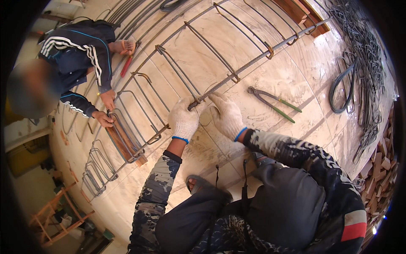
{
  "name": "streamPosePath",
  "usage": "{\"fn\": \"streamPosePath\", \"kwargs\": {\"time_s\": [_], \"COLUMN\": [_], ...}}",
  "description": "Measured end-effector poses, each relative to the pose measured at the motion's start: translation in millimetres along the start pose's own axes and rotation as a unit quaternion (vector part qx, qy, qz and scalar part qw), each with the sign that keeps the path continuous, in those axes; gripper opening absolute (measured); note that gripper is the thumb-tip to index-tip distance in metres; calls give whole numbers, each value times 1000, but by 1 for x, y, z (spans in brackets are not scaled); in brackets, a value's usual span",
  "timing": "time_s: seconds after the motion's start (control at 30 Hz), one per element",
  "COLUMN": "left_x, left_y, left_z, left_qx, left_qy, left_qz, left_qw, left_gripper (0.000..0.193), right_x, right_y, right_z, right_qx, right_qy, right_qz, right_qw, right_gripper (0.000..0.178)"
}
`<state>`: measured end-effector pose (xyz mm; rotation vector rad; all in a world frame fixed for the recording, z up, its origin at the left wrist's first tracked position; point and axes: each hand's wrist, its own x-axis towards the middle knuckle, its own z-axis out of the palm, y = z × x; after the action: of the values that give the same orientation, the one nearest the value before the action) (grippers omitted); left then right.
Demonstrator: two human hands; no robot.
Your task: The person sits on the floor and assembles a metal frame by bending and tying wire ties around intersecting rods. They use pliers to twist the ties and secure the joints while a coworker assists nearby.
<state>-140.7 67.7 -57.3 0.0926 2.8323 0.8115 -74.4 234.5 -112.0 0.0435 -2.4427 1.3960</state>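
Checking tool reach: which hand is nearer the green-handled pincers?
Right. The right hand is to the left of the green-handled pincers, not touching them; the left hand is farther left, at the near end of the steel bar.

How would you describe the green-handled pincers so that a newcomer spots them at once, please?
Start from the long metal cage over the tiled floor and find the wearer's white-gloved right hand at its near edge. To the right of that hand lie the pincers. Two spread green handles set them apart from the red-handled tool near the co-worker's foot.
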Motion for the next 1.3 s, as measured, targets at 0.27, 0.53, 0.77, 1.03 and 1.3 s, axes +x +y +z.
{"fn": "streamPosePath", "kwargs": {"time_s": [0.27,0.53,0.77,1.03,1.3], "left_x": [0,-1,-8,-12,-12], "left_y": [-4,-11,-9,-19,-17], "left_z": [-2,4,2,19,35], "left_qx": [10,8,-28,-66,-239], "left_qy": [9,31,67,164,152], "left_qz": [35,45,63,100,78], "left_qw": [999,998,995,979,956], "left_gripper": [44,46,46,32,20], "right_x": [42,64,40,25,54], "right_y": [57,71,51,35,78], "right_z": [13,5,-1,14,35], "right_qx": [68,24,-36,149,332], "right_qy": [-247,-298,-194,-107,-206], "right_qz": [-25,-39,-17,152,221], "right_qw": [966,953,980,971,894], "right_gripper": [33,28,22,23,28]}}
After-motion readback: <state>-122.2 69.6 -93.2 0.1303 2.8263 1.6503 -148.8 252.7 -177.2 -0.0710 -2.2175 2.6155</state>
